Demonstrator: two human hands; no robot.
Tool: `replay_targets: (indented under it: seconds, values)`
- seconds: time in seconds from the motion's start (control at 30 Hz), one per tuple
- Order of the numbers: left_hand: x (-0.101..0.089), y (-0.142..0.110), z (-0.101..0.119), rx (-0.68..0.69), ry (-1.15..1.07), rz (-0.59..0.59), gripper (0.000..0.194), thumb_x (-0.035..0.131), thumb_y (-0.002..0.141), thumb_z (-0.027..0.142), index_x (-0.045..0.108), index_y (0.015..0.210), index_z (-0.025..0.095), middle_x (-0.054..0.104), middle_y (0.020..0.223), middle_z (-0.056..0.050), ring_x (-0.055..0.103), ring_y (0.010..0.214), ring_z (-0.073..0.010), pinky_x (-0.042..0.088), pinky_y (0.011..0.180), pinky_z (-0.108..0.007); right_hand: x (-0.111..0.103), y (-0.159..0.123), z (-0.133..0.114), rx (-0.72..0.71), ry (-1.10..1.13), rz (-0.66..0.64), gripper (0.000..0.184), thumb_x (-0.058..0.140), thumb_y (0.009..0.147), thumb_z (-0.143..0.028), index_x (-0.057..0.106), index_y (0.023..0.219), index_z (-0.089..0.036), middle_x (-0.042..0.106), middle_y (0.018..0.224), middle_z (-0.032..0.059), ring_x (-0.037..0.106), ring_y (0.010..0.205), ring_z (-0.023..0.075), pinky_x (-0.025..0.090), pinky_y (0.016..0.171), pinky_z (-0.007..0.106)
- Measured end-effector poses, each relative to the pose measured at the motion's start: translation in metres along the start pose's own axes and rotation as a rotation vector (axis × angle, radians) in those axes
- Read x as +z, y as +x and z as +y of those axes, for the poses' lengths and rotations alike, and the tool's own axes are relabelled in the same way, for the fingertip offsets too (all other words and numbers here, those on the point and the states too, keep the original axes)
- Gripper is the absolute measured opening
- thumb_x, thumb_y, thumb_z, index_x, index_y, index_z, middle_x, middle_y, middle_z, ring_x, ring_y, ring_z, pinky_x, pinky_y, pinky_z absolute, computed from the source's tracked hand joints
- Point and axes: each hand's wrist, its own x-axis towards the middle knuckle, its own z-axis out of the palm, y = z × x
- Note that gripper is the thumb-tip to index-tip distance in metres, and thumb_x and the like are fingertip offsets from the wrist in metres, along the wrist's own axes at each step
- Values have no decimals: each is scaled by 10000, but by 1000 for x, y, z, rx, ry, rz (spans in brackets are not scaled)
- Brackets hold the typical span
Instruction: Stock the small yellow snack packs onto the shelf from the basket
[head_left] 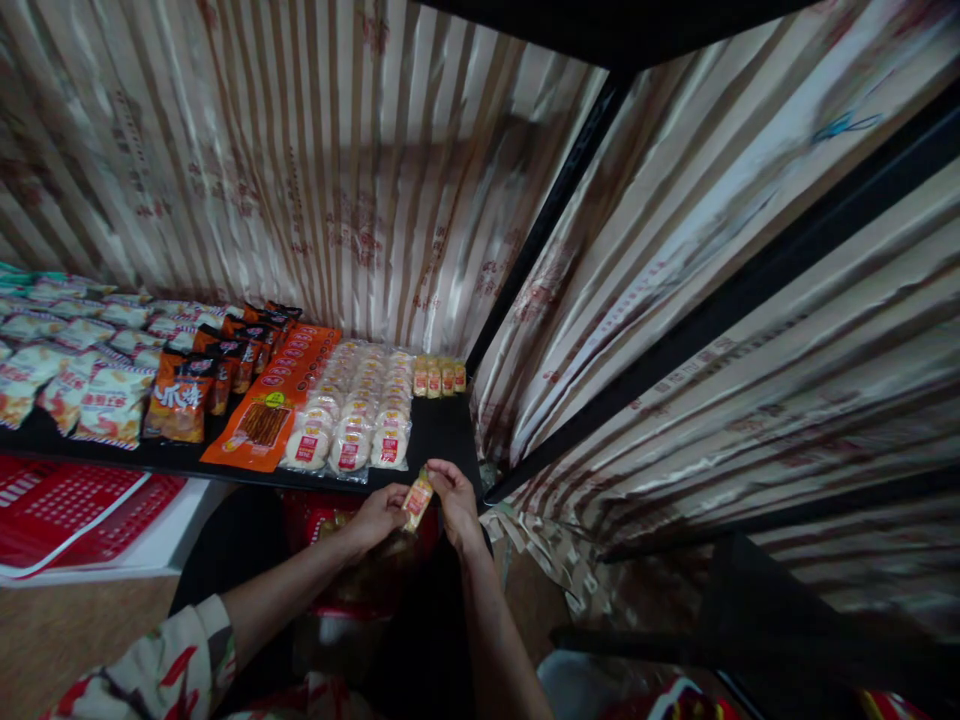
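Between my two hands is a small yellow snack packet point(417, 502) with a red and white label, tilted just in front of the shelf edge. My left hand point(381, 517) pinches its lower left end. At its upper end, the fingers of my right hand point(453, 493) close on the wrapper. Similar yellow packets point(439, 378) stand in a small group at the shelf's right end. Left of them lie rows of clear-wrapped round white snacks point(350, 447) with red labels. Under my hands is a red basket point(322, 520), its contents dark and hard to make out.
A black shelf point(442, 430) carries a flat orange packet point(255, 430), orange-black bags point(178, 405) and white snack bags point(112, 400). Black frame bars point(555, 210) and a striped curtain point(360, 180) enclose the back and right. A red perforated basket point(75, 510) sits lower left.
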Motion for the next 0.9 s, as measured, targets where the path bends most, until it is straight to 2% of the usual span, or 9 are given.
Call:
replay_targets:
  seconds: [0.17,0.3,0.47,0.6,0.77,0.9]
  values:
    - [12,10,7,1,-42,96,325,558,590,28,589,897,131,633,759,-15,573,709,-124,415,678,-232,2,5,5,-53,21,164,433,745,558,-349,616,935,-179,644,868,32,609,824,151,475,772,277]
    - [21,17,11,13,-46,146,315,542,606,19,600,892,137,646,780,-22,575,718,-123,419,681,-222,0,4,13,-72,-15,206,503,729,570,-370,564,1004,-175,635,908,50,612,849,163,478,806,297]
    - [28,27,11,38,-12,182,306,521,628,9,602,894,134,648,778,-22,574,691,-116,420,671,-214,-3,-2,16,-110,-107,215,453,695,615,-360,546,994,-160,645,947,80,615,869,179,477,823,314]
    - [31,37,6,79,30,217,290,505,652,10,595,902,127,644,786,-33,581,719,-123,431,693,-220,-5,-4,18,-135,-194,229,382,666,633,-355,574,945,-155,661,902,78,627,829,187,486,791,312]
    - [34,48,9,123,201,274,303,534,634,16,612,899,141,630,750,-18,571,686,-124,427,640,-210,-11,-1,21,-167,-314,213,363,628,669,-361,593,971,-164,663,927,77,627,815,186,482,759,294]
    - [39,55,17,114,350,320,299,534,674,64,623,949,139,612,733,-21,557,661,-123,423,599,-207,-15,6,23,-176,-370,230,389,593,683,-375,585,1011,-164,657,950,81,623,816,188,474,765,294]
